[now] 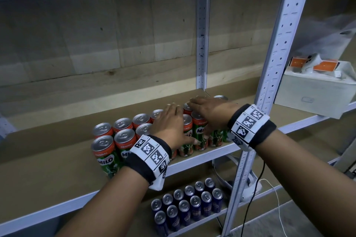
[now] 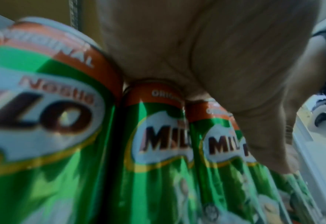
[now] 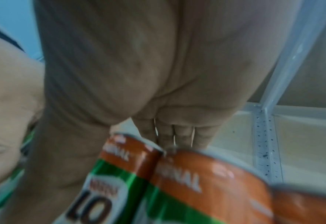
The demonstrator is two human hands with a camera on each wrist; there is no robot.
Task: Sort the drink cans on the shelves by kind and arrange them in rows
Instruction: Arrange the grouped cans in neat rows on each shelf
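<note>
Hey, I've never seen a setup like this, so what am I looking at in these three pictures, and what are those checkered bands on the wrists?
No machine here: a person is working with bare hands. The big picture comes from a camera worn on the head, looking down. The other two come from cameras strapped to the wrists, looking along each palm, which is why they look close and blurry. The patterned wristbands sit on those straps; what the patterns are for, the pictures do not say.

On the upper shelf stand green Milo cans in two rows. The left hand and the right hand lie over the tops of the cans, thumbs down the front, apparently squaring up the rows. No can is lifted. On the lower shelf, dark blue cans stand in two rows.
</note>
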